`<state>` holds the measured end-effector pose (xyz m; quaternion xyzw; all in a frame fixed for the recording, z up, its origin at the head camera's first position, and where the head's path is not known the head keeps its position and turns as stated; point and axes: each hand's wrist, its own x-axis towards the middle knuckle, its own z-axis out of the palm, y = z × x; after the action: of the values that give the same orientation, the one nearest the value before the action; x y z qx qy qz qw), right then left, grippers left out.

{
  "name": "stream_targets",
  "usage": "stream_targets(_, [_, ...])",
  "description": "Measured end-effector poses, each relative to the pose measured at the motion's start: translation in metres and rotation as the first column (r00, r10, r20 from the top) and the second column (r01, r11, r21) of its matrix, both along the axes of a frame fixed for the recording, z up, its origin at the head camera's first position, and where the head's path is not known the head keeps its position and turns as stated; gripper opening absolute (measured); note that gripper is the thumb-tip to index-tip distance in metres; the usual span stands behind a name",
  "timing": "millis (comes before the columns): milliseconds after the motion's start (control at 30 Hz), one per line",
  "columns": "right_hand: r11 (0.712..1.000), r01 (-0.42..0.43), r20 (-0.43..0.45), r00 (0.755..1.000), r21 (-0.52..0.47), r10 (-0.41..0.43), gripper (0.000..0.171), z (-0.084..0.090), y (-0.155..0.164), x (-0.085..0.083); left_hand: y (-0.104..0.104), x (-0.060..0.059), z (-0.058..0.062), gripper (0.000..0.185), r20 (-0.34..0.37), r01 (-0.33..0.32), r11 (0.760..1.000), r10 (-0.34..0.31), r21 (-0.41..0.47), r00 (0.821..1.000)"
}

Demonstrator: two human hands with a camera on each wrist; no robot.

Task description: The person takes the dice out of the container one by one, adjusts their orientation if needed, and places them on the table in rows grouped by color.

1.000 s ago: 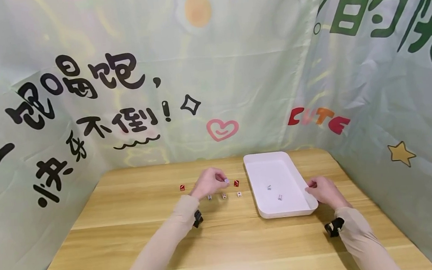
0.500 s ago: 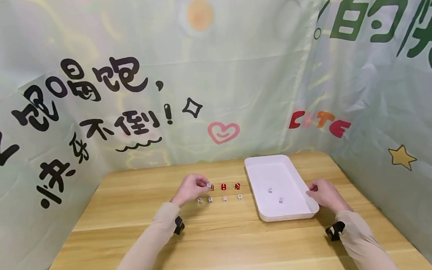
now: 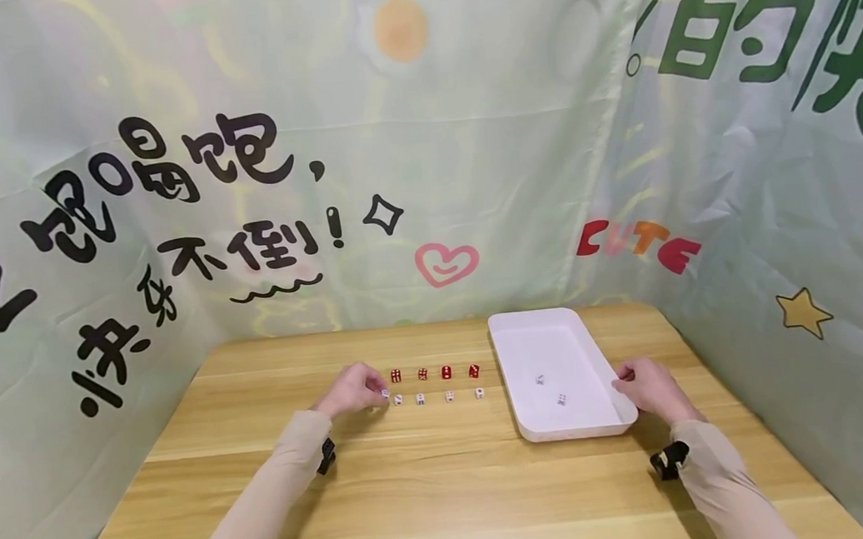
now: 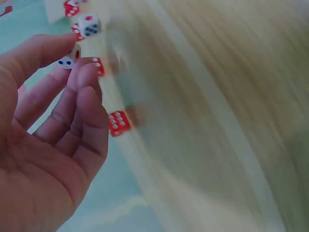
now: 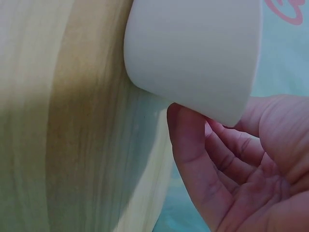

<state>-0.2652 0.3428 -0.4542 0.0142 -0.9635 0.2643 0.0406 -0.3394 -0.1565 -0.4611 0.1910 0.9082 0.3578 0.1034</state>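
Note:
My left hand (image 3: 353, 389) pinches a white die (image 4: 70, 58) between thumb and fingers, at the left end of two rows of dice. The back row is of red dice (image 3: 422, 374), and the front row is of white dice (image 3: 420, 399). In the left wrist view, the held die shows blue pips and a red one. My right hand (image 3: 650, 388) grips the right side of a white tray (image 3: 510, 381), thumb at the rim and fingers against the outer wall (image 5: 193, 53). Two white dice (image 3: 562, 400) lie inside the tray.
Everything stands on a wooden table (image 3: 432, 495). A printed cloth (image 3: 515, 172) encloses its back and sides, close behind the tray's far end. Each wrist wears a small black camera (image 3: 669, 460).
With the white die in its fingers, my left hand has moved left and nearer, from the red row to the white row's left end. My right hand stays at the tray.

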Motion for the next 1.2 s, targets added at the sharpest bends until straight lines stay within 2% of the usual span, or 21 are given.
stream_targets(133, [1.000,0.001,0.005,1.000,0.000,-0.001,0.013,0.001,-0.002,-0.001,-0.006,0.000,-0.003,0.007,-0.064,0.003,0.997,-0.007,-0.073,0.998])
stream_targets(400, [1.000,-0.004,-0.004,1.000,-0.006,0.004,0.013,0.001,-0.002,-0.001,-0.013,-0.002,-0.009,0.011,-0.061,-0.038,0.990,0.031,-0.132,0.998])
stream_targets(700, [1.000,-0.005,-0.006,1.000,-0.009,0.005,0.013,0.000,-0.001,-0.003,-0.020,-0.001,-0.009,0.011,-0.022,-0.024,0.996,0.022,-0.083,1.000])
stream_targets(1000, [1.000,-0.002,-0.010,1.000,-0.011,0.002,0.014,-0.001,0.002,-0.001,-0.018,-0.003,-0.009,0.011,0.037,-0.024,0.998,0.026,-0.059,0.999])
stream_targets(1200, [1.000,0.002,0.004,1.000,-0.008,-0.002,0.015,0.000,0.000,-0.002,-0.022,-0.004,-0.011,0.013,0.050,-0.025,0.999,0.027,-0.036,0.998])
